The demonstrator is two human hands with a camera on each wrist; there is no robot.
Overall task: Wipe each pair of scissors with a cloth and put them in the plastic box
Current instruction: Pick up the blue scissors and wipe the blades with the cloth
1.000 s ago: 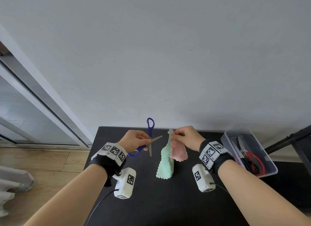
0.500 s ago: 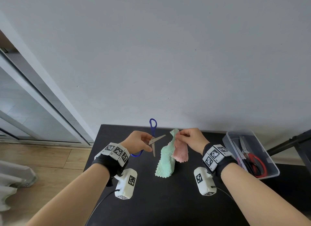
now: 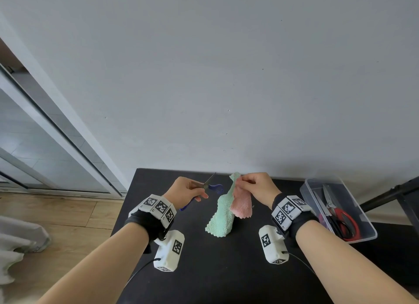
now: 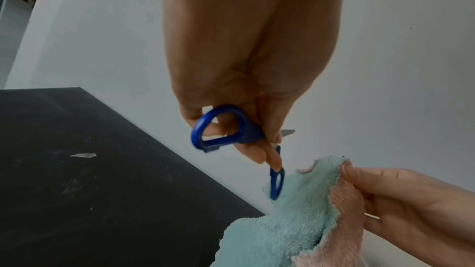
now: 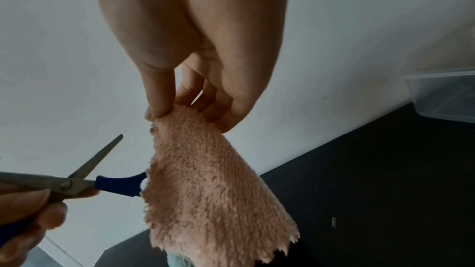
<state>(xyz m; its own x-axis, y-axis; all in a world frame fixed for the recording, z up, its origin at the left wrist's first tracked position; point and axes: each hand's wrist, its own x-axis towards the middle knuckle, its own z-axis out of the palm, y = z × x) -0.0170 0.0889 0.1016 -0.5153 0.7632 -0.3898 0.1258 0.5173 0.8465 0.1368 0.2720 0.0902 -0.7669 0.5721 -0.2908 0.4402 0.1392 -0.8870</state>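
Observation:
My left hand (image 3: 186, 191) grips blue-handled scissors (image 3: 209, 186) near the pivot, held above the black table (image 3: 226, 269). The blades are spread apart, and one blue loop (image 4: 218, 127) sits against my fingers. In the right wrist view the scissors (image 5: 85, 184) lie to the left of the cloth. My right hand (image 3: 256, 186) pinches the top edge of a cloth (image 3: 224, 213), mint green on one side and pink on the other. It hangs down with its lower edge at the table. The cloth (image 4: 295, 220) hangs just right of the scissors. The pink side (image 5: 205, 180) faces the right wrist camera.
A clear plastic box (image 3: 369, 233) stands at the table's right edge with red-handled and black-handled scissors (image 3: 337, 215) inside. A dark stand (image 3: 390, 195) rises beyond it. A white wall (image 3: 226, 77) backs the table; wood floor (image 3: 56, 217) lies to the left.
My left hand has turned the blue scissors: the loop that stood up now points right toward the cloth, and a blade points up and away. The cloth stays pinched in my right hand.

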